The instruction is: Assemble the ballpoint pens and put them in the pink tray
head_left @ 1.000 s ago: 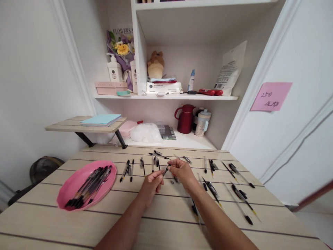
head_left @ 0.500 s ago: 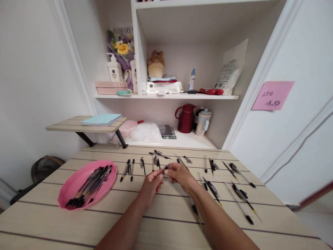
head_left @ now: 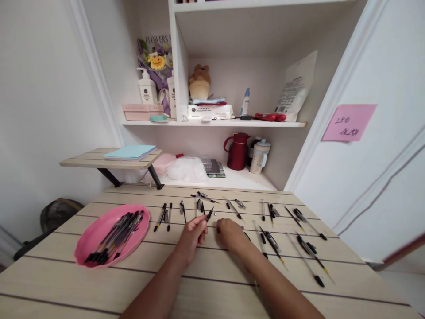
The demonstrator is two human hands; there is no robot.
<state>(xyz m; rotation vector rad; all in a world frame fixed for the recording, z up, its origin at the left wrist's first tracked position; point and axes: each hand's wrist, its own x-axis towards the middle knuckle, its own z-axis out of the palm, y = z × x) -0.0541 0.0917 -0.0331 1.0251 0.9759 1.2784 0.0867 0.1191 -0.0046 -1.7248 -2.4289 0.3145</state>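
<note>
My left hand (head_left: 192, 235) is closed around a pen (head_left: 210, 214), its black grip and pointed tip sticking up past the thumb. Most of the barrel is hidden in the palm. Just to the right, my right hand (head_left: 230, 235) is low over the table, its fingers curled in and turned away, so what they hold cannot be seen. A tiny silvery piece (head_left: 215, 213) lies between the two hands. Beyond them are loose pen parts: a black-capped clear barrel (head_left: 169, 217), a cap (head_left: 239, 204) and a refill (head_left: 234, 209).
At the left a pink tray (head_left: 141, 230) holds several pens (head_left: 116, 235). More barrels, caps and refills, such as a clear barrel (head_left: 305, 259), are spread over the right side of the wooden table (head_left: 212, 297). A small raised shelf (head_left: 79, 159) stands at the back left.
My right hand has come off the pen and moved slightly right and down toward the table. The pen's dark tip end now shows above my left hand.
</note>
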